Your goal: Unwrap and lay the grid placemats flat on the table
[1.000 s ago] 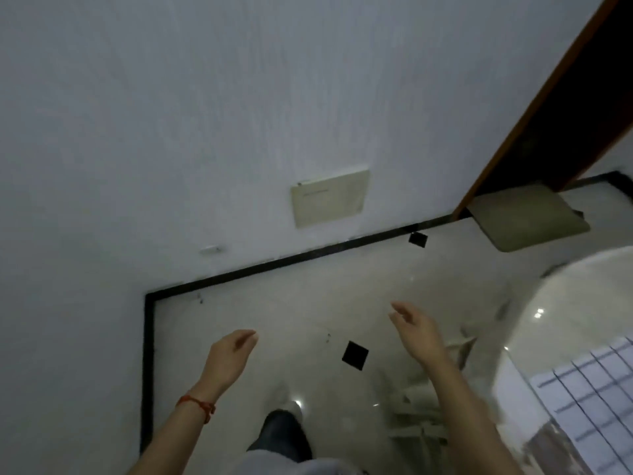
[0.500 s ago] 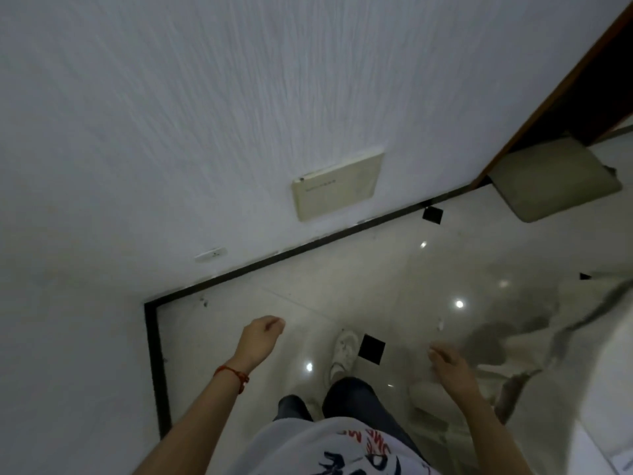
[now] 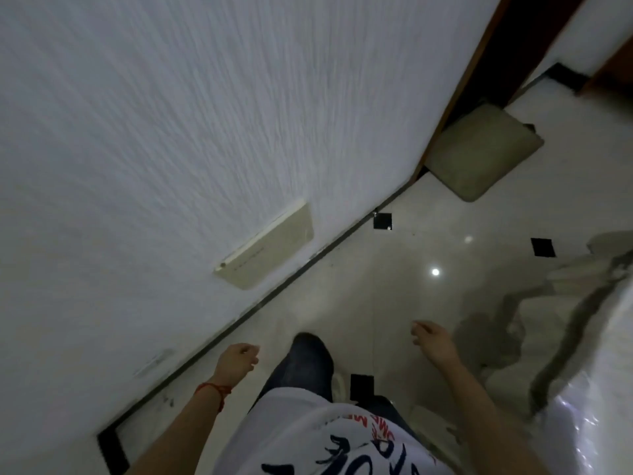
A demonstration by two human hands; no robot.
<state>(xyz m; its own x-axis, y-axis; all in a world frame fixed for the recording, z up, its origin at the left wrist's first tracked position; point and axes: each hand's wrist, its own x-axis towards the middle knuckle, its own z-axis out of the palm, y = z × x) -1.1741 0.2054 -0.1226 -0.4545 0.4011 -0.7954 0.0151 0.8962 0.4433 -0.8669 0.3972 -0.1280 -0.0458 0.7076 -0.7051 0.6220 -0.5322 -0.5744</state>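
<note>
Two bare hands hang over the glossy tiled floor (image 3: 394,303), holding nothing: the left hand (image 3: 237,361), with a red cord at its wrist, has loosely curled fingers, and the right hand (image 3: 433,341) is relaxed, fingers slightly bent. No grid placemat can be made out; only the table's shiny edge (image 3: 589,365) shows at near right. A beige panel (image 3: 270,250) sits on the white wall at left.

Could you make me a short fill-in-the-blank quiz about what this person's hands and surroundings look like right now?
1. The left hand has a ____ string around its wrist.
2. Both it and the right hand hold ____.
3. The small square insets in the pale floor are ____ in colour.
4. The beige panel is mounted on the ____.

Missing words: red; nothing; black; wall
</note>
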